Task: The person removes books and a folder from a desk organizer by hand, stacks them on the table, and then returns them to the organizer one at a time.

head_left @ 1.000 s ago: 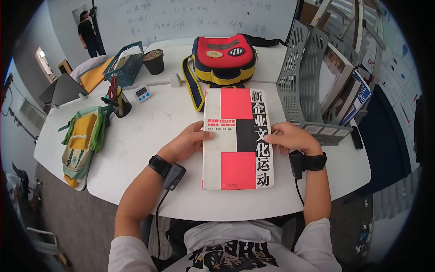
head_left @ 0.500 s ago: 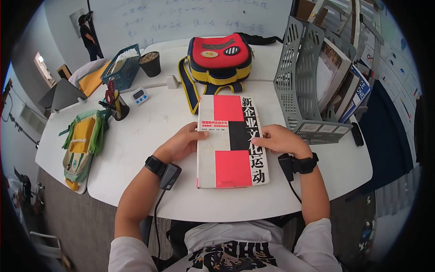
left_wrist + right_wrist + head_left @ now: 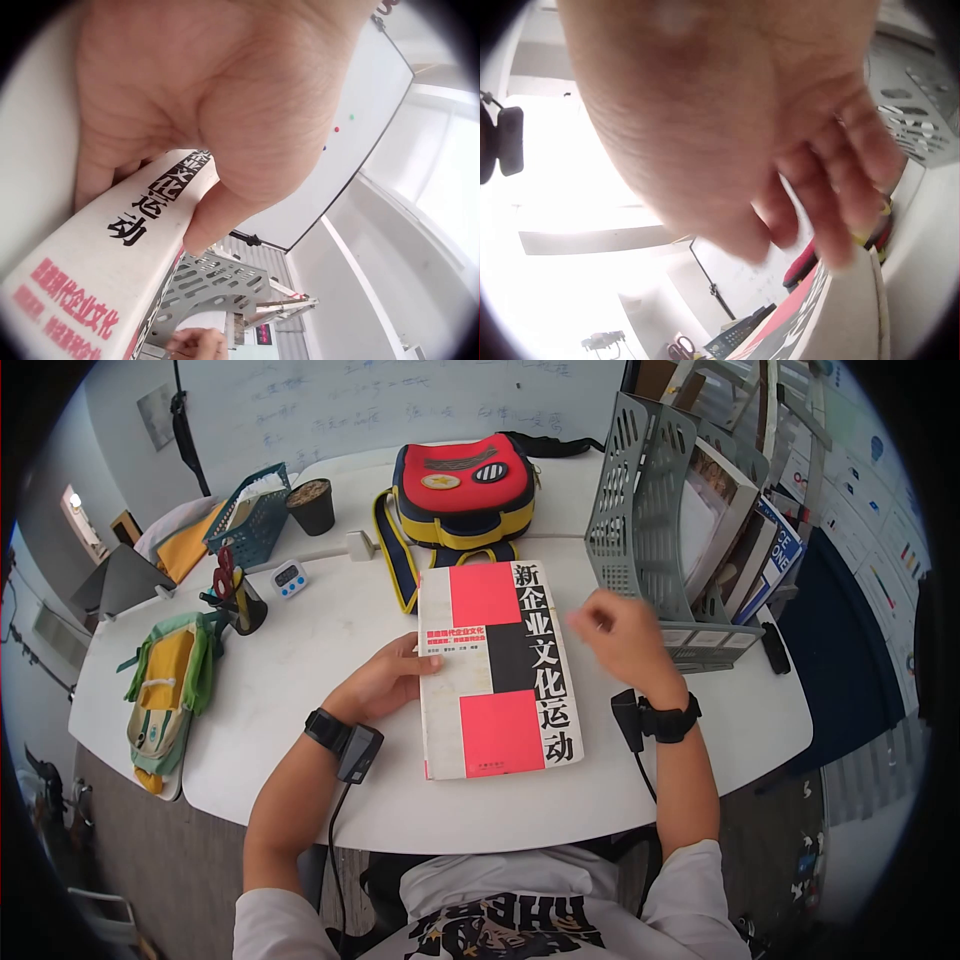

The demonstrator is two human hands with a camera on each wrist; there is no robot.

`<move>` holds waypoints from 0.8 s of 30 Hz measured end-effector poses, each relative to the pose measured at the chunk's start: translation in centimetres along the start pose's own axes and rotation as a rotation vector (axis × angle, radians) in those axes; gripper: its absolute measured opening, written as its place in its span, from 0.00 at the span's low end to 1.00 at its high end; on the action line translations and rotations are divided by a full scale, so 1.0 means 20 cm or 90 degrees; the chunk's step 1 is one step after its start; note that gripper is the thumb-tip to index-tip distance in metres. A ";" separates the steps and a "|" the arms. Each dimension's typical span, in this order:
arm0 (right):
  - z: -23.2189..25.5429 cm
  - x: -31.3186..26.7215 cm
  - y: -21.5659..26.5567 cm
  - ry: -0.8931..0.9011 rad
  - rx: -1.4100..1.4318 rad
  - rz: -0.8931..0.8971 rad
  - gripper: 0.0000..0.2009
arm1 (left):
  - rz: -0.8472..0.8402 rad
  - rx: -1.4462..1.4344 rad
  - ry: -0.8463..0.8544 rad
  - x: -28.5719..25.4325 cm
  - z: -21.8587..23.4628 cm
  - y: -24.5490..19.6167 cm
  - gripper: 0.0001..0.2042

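Red, black and off-white blocks are covering the front of the book (image 3: 497, 670), which is lying flat on the white surface (image 3: 300, 660) just in front of me, between my two hands. Large black Chinese characters are running down its right side, reading 新企业文化运动; a small red line and a smaller dark line under it are sitting on the pale block, too fine for me to read. My left hand (image 3: 385, 680) is gripping the book's left edge, thumb curled onto the cover and fingers tucked along the spine, where the left wrist view is showing the title printed again. My right hand (image 3: 615, 635) is hovering above the book's right edge, blurred, fingers loosely bent and holding nothing. The grey file rack (image 3: 650, 530) to my right is holding books whose covers are mostly hidden; one spine is showing "ONE", cut off. Writing on the whiteboard (image 3: 400, 400) is too faint to read.
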State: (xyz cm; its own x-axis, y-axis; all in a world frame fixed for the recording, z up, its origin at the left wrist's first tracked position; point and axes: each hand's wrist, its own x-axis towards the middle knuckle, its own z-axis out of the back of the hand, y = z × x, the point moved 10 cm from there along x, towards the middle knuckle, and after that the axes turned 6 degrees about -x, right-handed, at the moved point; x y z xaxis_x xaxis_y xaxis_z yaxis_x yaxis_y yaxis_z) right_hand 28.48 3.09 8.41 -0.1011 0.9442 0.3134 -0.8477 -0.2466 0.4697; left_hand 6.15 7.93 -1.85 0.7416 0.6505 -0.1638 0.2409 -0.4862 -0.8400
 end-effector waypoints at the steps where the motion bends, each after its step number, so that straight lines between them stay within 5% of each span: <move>1: 0.16 -0.01 -0.05 -0.181 0.054 -0.018 0.13 | 0.006 0.006 -0.006 0.00 0.01 0.00 0.36; 4: 0.52 -0.17 -0.19 -0.573 0.060 -0.077 0.10 | 0.011 0.011 -0.011 0.00 0.01 0.01 0.36; 9: 0.72 -0.31 -0.44 -0.700 -0.239 -0.246 0.21 | 0.011 0.004 -0.020 -0.01 0.00 0.01 0.35; 12: 0.74 -0.28 -0.56 -0.619 -0.261 -0.269 0.29 | 0.008 -0.015 -0.015 0.00 -0.01 0.00 0.36; 16: 0.75 -0.22 -0.52 -0.543 -0.317 -0.305 0.28 | 0.012 -0.004 -0.028 0.00 0.02 0.01 0.35; 20: 0.69 -0.20 -0.54 -0.526 -0.283 -0.299 0.14 | 0.009 -0.013 -0.019 -0.01 -0.01 0.00 0.36; 24: 0.66 -0.17 -0.57 -0.497 -0.309 -0.263 0.10 | 0.010 -0.012 -0.024 -0.01 0.00 0.00 0.36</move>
State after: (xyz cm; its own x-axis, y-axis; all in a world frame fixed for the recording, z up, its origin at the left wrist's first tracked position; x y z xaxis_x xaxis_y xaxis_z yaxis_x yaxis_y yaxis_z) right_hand 45.39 -0.19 12.94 0.4705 0.4860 0.7365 -0.8773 0.3474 0.3312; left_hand 5.97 7.85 -1.85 0.7213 0.6641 -0.1967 0.2413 -0.5072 -0.8274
